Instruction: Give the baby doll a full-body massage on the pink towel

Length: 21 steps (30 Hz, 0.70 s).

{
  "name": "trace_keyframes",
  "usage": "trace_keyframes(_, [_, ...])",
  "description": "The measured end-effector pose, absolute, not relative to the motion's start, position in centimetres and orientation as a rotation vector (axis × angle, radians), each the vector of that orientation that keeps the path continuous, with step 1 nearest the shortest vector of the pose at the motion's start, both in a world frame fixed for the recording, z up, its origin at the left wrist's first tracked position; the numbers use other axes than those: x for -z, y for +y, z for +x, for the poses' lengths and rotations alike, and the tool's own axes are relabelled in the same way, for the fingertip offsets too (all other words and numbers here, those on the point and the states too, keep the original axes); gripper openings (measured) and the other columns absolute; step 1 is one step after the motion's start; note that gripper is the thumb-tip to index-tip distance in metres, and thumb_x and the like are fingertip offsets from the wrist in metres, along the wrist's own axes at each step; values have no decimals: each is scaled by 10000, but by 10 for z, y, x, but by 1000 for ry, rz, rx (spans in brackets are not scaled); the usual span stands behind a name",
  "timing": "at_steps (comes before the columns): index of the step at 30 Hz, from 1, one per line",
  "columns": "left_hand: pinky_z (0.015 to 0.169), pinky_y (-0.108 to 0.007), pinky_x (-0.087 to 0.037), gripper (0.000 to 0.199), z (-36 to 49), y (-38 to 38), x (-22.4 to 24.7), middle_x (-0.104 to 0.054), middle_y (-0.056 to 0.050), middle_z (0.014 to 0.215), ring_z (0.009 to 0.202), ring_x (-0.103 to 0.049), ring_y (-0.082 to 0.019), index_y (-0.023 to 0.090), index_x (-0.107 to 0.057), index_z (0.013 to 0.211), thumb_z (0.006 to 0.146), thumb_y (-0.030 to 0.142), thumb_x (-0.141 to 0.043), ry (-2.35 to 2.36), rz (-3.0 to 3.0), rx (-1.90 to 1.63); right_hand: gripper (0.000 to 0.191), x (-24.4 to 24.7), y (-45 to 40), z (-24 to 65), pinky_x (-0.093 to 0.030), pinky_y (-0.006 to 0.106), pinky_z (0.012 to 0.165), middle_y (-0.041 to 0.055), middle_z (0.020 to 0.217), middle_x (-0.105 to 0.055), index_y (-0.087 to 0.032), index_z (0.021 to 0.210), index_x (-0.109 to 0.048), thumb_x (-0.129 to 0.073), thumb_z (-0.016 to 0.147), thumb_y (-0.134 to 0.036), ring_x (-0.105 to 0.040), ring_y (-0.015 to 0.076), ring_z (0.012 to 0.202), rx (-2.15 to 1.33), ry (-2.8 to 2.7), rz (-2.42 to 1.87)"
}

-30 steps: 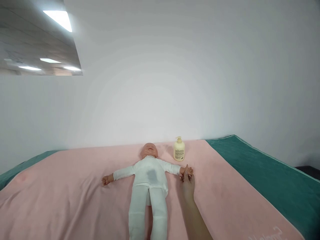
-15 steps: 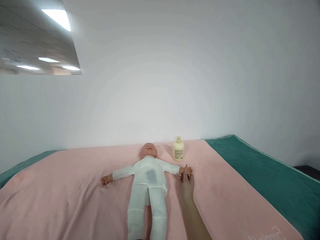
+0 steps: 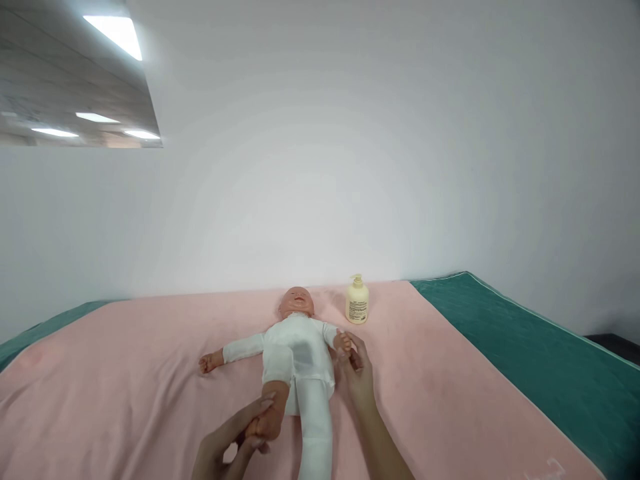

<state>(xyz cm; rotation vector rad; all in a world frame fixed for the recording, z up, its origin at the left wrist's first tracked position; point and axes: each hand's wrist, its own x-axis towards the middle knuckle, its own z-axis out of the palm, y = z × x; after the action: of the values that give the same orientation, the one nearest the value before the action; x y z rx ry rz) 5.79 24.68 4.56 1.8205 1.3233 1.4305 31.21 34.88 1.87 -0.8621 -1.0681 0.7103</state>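
Note:
A baby doll (image 3: 311,347) in white cloth clothing lies on its back, head toward the wall, with a grey patch on its chest. My left hand (image 3: 233,433) grips the doll's foot (image 3: 267,423) on the left side of the view, and that leg is bent and raised. Between the fingers and thumb of my right hand (image 3: 360,373) is the doll's hand (image 3: 343,341), its arm bent in toward the body. The doll's other arm stretches out to the left, and its other leg lies straight toward me.
A cream pump bottle (image 3: 357,303) stands upright beyond my right hand, near the wall (image 3: 320,167). Under the doll is a pink blanket (image 3: 430,400), wrinkled on the left, over a green cover (image 3: 505,333). A mirror-like panel (image 3: 60,80) hangs at upper left.
My left hand has come into view, holding the doll's foot, and that leg is now lifted and bent. My right hand has moved left, drawing the doll's hand inward.

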Motion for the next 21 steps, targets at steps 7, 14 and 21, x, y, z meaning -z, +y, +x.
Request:
trace_keyframes(7, [643, -285, -573, 436, 70, 289, -55, -744, -44, 795, 627, -672, -176, 181, -686, 1107, 818, 487, -574, 1296, 1678, -1414, 292, -19, 343, 302, -530, 372, 870, 99, 1142, -550, -288, 1155, -655, -576, 874, -287, -567, 234, 1066, -564, -1580, -817])
trace_keyframes(14, [637, -286, -550, 511, 75, 304, -54, -737, -56, 814, 603, -646, -164, 143, -670, 1129, 807, 527, -571, 1273, 1576, -1443, 394, -12, 347, 302, -477, 391, 968, 76, 1180, -515, -336, 1212, -617, -492, 881, -162, -529, 215, 1128, -567, -1737, -849])
trace_keyframes(21, [663, -277, -576, 415, 70, 272, -49, -749, -51, 909, 700, -689, -193, 224, -704, 1077, 788, 507, -610, 1307, 1636, -1404, 292, -13, 349, 304, -517, 338, 825, 89, 1154, -530, -279, 1145, -651, -593, 861, -314, -562, 224, 1038, -656, -1491, -870])
